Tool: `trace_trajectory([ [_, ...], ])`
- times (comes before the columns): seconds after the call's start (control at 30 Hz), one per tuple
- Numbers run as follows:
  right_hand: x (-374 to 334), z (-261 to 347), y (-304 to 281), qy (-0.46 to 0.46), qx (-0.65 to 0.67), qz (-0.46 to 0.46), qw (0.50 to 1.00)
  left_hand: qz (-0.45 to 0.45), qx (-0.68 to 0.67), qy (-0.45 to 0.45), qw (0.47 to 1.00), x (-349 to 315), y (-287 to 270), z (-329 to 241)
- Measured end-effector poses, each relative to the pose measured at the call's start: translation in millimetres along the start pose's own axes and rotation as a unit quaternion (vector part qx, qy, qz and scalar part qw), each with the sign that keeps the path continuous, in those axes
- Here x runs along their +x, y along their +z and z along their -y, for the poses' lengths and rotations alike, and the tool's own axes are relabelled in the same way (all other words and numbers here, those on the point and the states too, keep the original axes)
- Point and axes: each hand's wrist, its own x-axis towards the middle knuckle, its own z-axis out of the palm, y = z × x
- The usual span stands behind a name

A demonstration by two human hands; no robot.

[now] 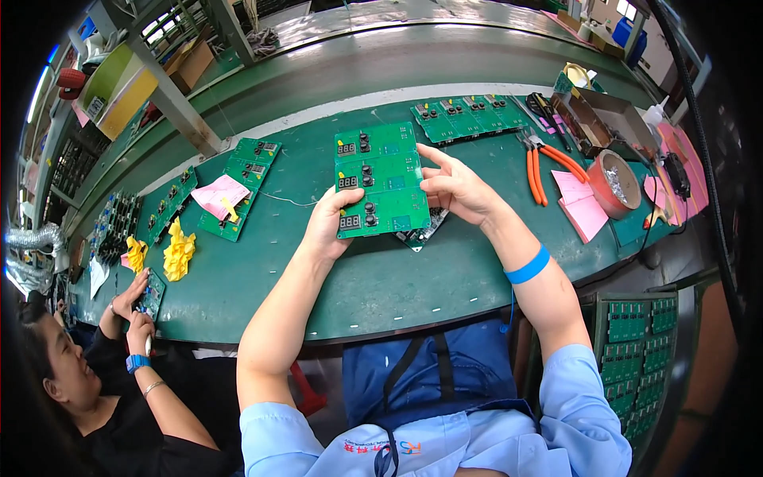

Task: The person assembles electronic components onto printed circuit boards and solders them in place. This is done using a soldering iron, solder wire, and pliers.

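A green circuit board panel (401, 171) with three repeated sections is raised over the middle of the bench. Each section carries a small dark digit display, black round parts and a yellow piece. My left hand (327, 219) grips its lower left edge, thumb on the face and the other fingers hidden beneath. At the right edge, my right hand (461, 187) holds the panel with bent fingers along the side. Partly covered by the panel and my right hand, another board (429, 232) with its components showing lies on the green bench top (381, 294).
More boards (465, 118) lie behind; others (253, 171) lie left, near yellow crumpled gloves (180, 250). Orange-handled pliers (536, 171), a round tub (613, 183) and a box (604, 123) stand right. A co-worker's hands (135, 310) handle a board at left. A board rack (636, 358) stands lower right.
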Motion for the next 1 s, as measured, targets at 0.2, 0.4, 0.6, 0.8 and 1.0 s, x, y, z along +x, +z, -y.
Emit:
trace_trajectory([
  [0.2,0,1,-1,0.003,-0.028,0.003,1.000,0.000,0.002,0.015,1.000,1,0,0],
  [0.4,1,-3,-19,-0.227,-0.543,-0.130,0.798,-0.007,-0.003,0.057,0.998,4,-5,-2],
  [0.6,-16,-10,-6,-0.140,-0.730,0.050,0.667,-0.024,-0.005,0.077,0.997,-1,-4,-10],
  [0.8,-51,7,-23,-0.079,-0.694,0.078,0.712,-0.021,0.040,0.049,0.998,-10,-4,-11],
  [1.0,-95,29,-56,-0.046,-0.644,0.030,0.763,0.025,0.047,-0.031,0.998,-17,8,20],
])
